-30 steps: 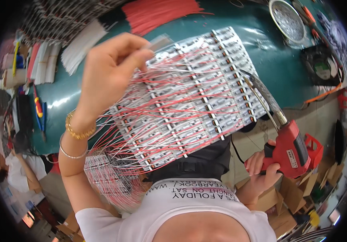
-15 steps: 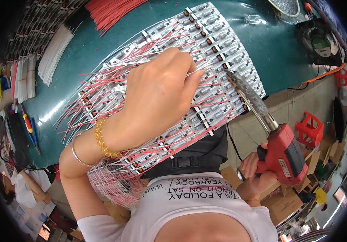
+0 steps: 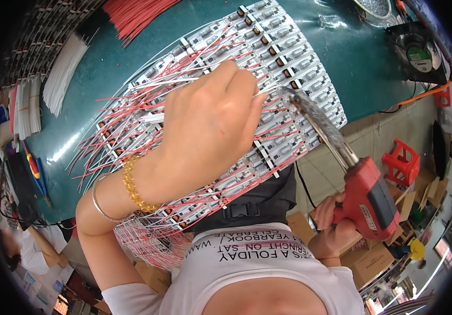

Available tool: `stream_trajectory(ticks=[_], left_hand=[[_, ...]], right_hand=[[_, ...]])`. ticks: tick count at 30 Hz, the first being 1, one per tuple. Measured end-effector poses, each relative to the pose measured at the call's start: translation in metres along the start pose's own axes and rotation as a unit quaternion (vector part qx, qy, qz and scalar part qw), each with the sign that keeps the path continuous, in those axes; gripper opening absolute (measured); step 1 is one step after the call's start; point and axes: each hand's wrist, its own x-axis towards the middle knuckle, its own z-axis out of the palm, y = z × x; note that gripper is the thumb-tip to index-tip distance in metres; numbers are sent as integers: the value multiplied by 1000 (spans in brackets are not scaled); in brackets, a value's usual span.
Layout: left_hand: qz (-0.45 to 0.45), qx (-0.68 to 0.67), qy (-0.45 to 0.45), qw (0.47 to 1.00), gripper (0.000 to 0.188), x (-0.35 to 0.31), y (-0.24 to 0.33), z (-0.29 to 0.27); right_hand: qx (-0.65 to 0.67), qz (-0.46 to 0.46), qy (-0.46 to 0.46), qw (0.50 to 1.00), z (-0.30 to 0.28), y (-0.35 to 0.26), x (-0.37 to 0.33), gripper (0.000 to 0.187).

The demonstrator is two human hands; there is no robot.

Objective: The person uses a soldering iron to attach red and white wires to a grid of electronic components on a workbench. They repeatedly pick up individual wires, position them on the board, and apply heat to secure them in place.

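Bright scene; white glare on green tabletop (image 3: 362,68); edges bowed, corners black.

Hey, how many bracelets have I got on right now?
2: a yellow beaded bracelet around the wrist of your left hand, and a thin silver bracelet farther up that arm. None shows by your right hand, though one could be hidden there.

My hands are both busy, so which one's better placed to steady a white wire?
Likely your left hand: it's over the circuit boards, apparently pinching a white wire. Your right hand grips the red soldering gun.
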Motion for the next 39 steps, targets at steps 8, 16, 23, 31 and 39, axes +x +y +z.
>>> stream_trajectory(ticks=[8, 16, 23, 31, 39], left_hand=[[7, 5, 6, 1000, 14, -1, 1, 1], [58, 46, 79, 994, 12, 4, 1, -13], [29, -17, -2, 999, 14, -4, 9, 2], [51, 4, 11, 999, 15, -3, 8, 6], [58, 17, 16, 998, 14, -3, 9, 7]], right_hand=[[33, 2, 30, 999, -3, 4, -4, 84], [58, -4, 13, 998, -11, 3, -5, 88], [62, -9, 16, 998, -15, 7, -12, 88], [60, 17, 26, 998, -9, 8, -12, 82], [9, 16, 44, 999, -7, 1, -14, 81]])
